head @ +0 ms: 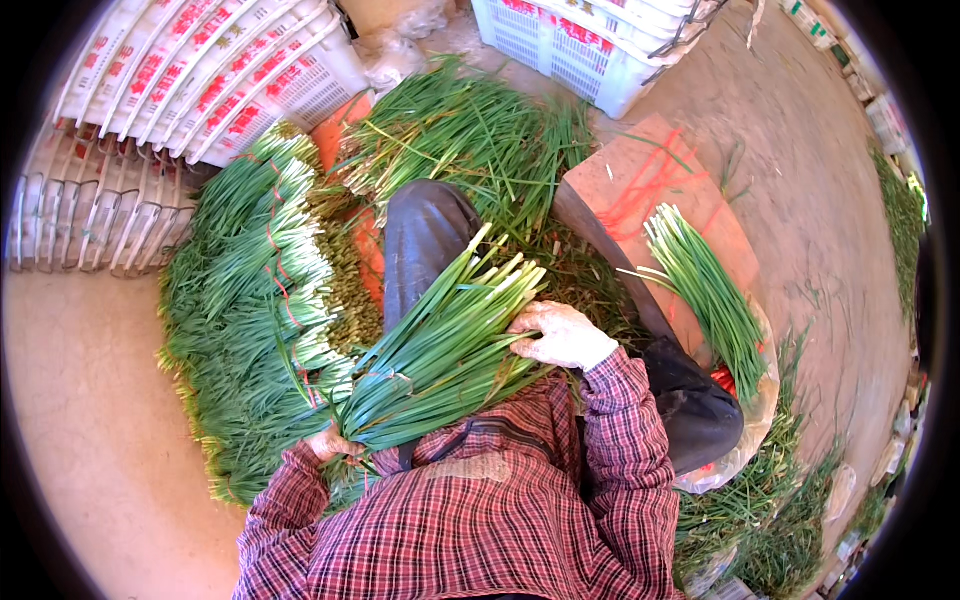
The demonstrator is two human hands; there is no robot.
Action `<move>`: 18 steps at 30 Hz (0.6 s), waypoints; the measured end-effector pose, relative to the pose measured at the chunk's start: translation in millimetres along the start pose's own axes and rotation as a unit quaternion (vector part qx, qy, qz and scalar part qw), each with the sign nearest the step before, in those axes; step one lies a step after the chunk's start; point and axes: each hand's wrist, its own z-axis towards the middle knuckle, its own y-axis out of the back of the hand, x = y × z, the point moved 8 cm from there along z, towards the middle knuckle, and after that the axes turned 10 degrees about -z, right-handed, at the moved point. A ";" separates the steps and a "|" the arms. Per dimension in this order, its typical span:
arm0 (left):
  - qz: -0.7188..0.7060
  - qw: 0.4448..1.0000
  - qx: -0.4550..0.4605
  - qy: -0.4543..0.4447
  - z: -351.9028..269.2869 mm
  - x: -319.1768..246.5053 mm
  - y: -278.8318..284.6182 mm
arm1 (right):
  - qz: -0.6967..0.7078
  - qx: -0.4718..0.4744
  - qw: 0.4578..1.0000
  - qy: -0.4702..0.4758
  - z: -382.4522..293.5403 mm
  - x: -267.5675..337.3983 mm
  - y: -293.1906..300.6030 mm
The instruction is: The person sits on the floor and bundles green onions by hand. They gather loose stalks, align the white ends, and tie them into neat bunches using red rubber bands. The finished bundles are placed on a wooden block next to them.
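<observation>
A large loose bunch of long green stalks with pale cut ends, like garlic chives [442, 345], lies across my lap. My left hand [334, 444] grips its leafy end at the lower left. My right hand [564, 334], in a whitish glove, rests at the pale-end side with fingers curved against the outer stalks; whether it grips any is unclear. Left of my lap, a long stack of tied bundles [255, 315] shows red ties and pale ends facing right. A smaller bunch [709, 292] lies on an orange-brown board [652, 180] at the right, near loose red ties [649, 191].
A heap of loose green stalks [472, 142] lies beyond my knees. Nested white plastic crates [217, 75] with red writing stand at the upper left, more crates [562, 45] at the top. Trimmings [780, 510] litter the floor at the lower right, by clear plastic sheeting [761, 420].
</observation>
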 end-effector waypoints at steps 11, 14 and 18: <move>0.033 0.997 -0.043 -0.052 -9.7 -13.6 1.2 | -0.041 0.098 0.994 -0.027 9.0 21.3 0.1; 0.080 0.994 -0.034 -0.069 -5.4 -13.7 7.0 | -0.078 0.042 0.996 -0.033 5.0 23.6 6.0; 0.049 0.996 -0.045 -0.062 -12.2 -27.9 -14.1 | -0.249 -0.013 0.965 -0.082 -11.6 3.7 30.7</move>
